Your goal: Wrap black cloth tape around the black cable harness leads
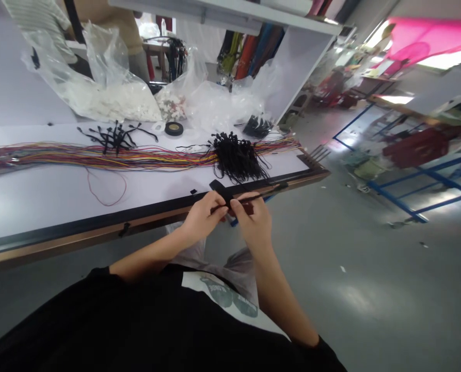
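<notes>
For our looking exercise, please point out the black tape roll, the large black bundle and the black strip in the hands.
Black tape roll (173, 133): head view, near side of the ring.
Black bundle (237, 157): head view, middle of its strands.
Black strip (221, 189): head view, upper part.

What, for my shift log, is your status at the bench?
Left hand, right hand: both pinching black strip. Black cord bundle lies beyond, seemingly not obstructing.

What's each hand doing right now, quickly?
Left hand: closed, pinching a black strip.
Right hand: closed, holding a dark strand beside the strip.
</notes>
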Available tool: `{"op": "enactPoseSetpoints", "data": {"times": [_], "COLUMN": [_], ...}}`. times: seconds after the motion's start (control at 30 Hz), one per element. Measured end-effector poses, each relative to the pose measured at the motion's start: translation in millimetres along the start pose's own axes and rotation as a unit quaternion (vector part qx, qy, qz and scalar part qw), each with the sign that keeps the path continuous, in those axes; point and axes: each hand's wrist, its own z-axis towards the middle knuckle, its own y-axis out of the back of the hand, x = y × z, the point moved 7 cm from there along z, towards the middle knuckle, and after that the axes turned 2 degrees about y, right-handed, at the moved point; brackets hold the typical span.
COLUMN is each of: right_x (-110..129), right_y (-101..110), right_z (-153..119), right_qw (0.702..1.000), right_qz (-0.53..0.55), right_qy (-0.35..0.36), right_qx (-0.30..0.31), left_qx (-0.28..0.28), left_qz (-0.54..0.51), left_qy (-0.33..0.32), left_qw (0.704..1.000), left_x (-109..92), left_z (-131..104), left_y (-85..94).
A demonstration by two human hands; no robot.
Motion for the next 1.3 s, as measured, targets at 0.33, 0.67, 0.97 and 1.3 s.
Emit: {"op": "enactPoseSetpoints", "data": {"times": [0.33, 0.67, 0.97, 1.3], "right_x": [-10, -1, -9, 4], "right_y": [-5, 16, -5, -5], "right_z": [3, 3, -6, -4], "right_qw": [0.986, 0.998, 0.994, 0.999], "right_qz": [0.161, 0.061, 0.099, 0.010], "right_qy": [-0.051, 0.003, -0.036, 0.048], "right_qx": [-0.004, -0.005, -0.002, -0.002], "left_qx": [0.145, 0.148, -0.055, 0.023], "left_qz": [-0.301, 0.055, 0.136, -0.208], "left_qy": [0.103, -0.151, -0.201, 0.047], "left_qw": [0.937, 0.976, 0.968, 0.977], "left_x": [13, -15, -16, 4], "left_z": [6, -12, 2, 2], "left_y": [-12.1, -2.5, 2.6, 0.5]}}
